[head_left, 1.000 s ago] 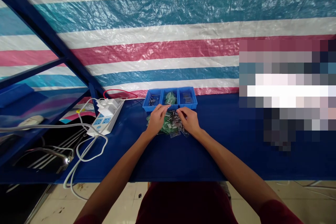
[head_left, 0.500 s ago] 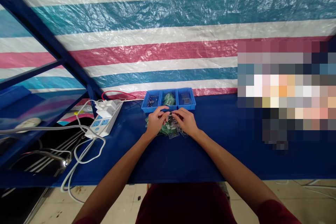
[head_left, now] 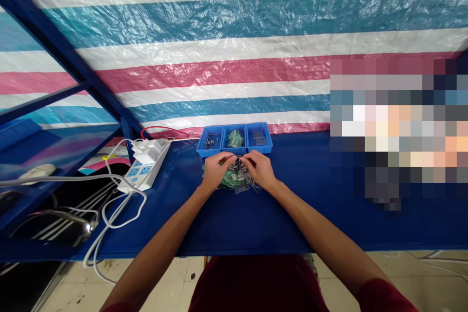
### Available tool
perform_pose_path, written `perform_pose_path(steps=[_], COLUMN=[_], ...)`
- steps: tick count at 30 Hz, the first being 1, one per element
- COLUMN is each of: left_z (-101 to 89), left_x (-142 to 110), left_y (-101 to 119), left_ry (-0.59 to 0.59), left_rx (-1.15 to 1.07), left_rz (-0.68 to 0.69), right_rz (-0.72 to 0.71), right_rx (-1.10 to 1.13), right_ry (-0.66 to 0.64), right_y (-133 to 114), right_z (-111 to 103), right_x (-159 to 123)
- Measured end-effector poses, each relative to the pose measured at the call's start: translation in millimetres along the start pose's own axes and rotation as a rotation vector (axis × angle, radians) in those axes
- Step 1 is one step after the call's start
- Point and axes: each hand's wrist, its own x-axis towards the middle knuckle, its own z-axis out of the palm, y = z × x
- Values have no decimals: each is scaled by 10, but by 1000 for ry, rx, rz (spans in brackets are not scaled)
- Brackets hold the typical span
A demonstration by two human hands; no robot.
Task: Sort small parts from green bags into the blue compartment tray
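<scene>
My left hand point(head_left: 215, 171) and my right hand point(head_left: 261, 170) meet in front of the bins, fingertips pinched close together. Something small and dark shows between them, too small to name. Below and around my fingers lies a pile of green pieces point(head_left: 229, 179), apparently in clear wrap, mixed with small clear plastic bags point(head_left: 242, 187) holding thin dark metal parts. Just behind stand three joined blue bins. The left bin point(head_left: 203, 148) holds loose metal pins or screws, the middle bin point(head_left: 234, 150) green pieces, and the right bin point(head_left: 263, 148) small clear bags.
A white power strip point(head_left: 148, 175) with plugged-in adapters lies to the left, its white cables point(head_left: 109, 219) looping over the table edge. A blue metal frame point(head_left: 66, 44) rises at left. Striped plastic sheeting point(head_left: 219, 68) hangs behind the blue table point(head_left: 256, 224). The right side is pixelated.
My left fingers have curled in, with the raised index finger drawn down nearer the thumb. Both hands otherwise stay in nearly the same place over the pile.
</scene>
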Motion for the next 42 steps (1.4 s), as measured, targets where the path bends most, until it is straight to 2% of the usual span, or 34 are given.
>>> perform_pose_path(steps=[6,11,16,21,26,29,33,38,42], left_z=[-18,-17,-4,-4,6,18,9,-32,-30], left_x=[10,4,-11,-21,-47,-50,-26,2,5], left_y=[13,14,31,18,-10,-24,-27,-22,-44], left_ry=[59,74,121,112,31,22,29,21,31], left_rx=[138,142,172,148,-44,-98,-9,214,168], left_rz=[154,164,236,184,91,54,85,175,137], right_rz=[-8,-6,15,7,16,45,62,63,51], right_rx=[-1,-8,-17,7,-11,-27,-22,-11,-8], right_ry=[-21,-21,-19,-12,4,33,55,79,99], right_y=[4,3,13,29,47,51,48,39,22], right_z=[9,8,7,31,49,38,20,12,7], right_x=[2,0,5,-4,-14,-12,-10,-12,-5])
